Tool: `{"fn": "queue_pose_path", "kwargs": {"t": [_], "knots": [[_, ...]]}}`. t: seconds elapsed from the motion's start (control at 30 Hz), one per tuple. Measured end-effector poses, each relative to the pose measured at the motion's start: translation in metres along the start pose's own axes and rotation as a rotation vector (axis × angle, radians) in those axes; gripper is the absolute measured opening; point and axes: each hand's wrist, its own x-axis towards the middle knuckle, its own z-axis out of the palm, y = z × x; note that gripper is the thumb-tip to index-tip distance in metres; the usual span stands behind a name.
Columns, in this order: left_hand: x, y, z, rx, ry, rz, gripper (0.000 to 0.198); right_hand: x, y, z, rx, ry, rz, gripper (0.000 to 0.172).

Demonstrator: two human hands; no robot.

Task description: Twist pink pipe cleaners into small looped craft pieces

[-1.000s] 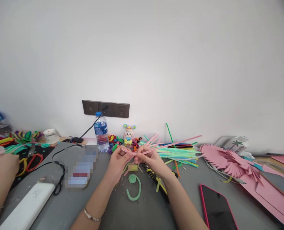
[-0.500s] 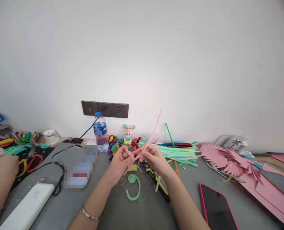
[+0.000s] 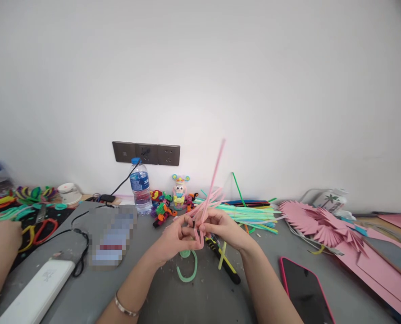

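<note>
A pink pipe cleaner rises from between my two hands, its upper end slanting up to the right. My left hand pinches a bent pink part of it. Beside it, the fingers of my right hand are closed on the same pipe cleaner. Below my hands a green pipe cleaner, curled at one end, lies on the grey table. Yellow-and-black pliers lie under my right hand, partly hidden, with a short light-green piece across them.
Behind my hands lie a bundle of pipe cleaners, a small figurine and a water bottle. Phones, a white power bank, pink folded paper and scissors lie around. Another person's hand is at left.
My hands have drawn closer together, the left turning over toward the right. The pink pipe cleaner stands higher, with a bend now showing between my fingers.
</note>
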Motion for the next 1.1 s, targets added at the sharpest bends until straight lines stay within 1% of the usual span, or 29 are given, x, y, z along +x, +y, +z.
{"fn": "queue_pose_path", "kwargs": {"t": [0.07, 0.13, 0.3, 0.4, 0.53, 0.63, 0.77, 0.9, 1.0, 1.1], "knots": [[0.001, -0.001, 0.001, 0.002, 0.001, 0.007, 0.043, 0.0, 0.001, 0.0, 0.014, -0.006, 0.019, 0.015], [0.002, -0.002, 0.002, 0.014, 0.051, 0.028, 0.042, 0.001, 0.002, -0.001, 0.034, -0.003, 0.043, 0.017], [0.005, 0.001, 0.002, 0.009, 0.319, 0.07, 0.034, 0.004, 0.004, -0.002, 0.121, 0.112, 0.023, 0.02], [0.004, 0.003, 0.001, -0.064, 0.388, 0.067, 0.03, 0.005, 0.004, -0.001, 0.145, 0.123, 0.026, 0.019], [0.004, 0.002, -0.001, -0.087, 0.401, 0.066, 0.029, 0.007, 0.008, 0.001, 0.168, 0.109, 0.033, 0.017], [0.006, 0.0, -0.001, -0.047, 0.407, 0.043, 0.034, 0.008, 0.013, 0.001, 0.168, 0.111, 0.056, 0.018], [0.007, -0.002, 0.004, -0.064, 0.436, 0.077, 0.043, 0.009, 0.018, 0.0, 0.147, 0.099, 0.068, 0.017], [0.006, 0.002, 0.011, -0.079, 0.438, 0.075, 0.042, 0.01, 0.016, 0.0, 0.155, 0.12, 0.046, 0.018], [0.006, 0.002, 0.012, -0.074, 0.444, 0.119, 0.042, 0.011, 0.015, 0.001, 0.164, 0.131, 0.038, 0.023], [0.007, -0.002, 0.01, -0.029, 0.425, 0.18, 0.04, 0.011, 0.014, 0.002, 0.141, 0.099, 0.053, 0.027]]}}
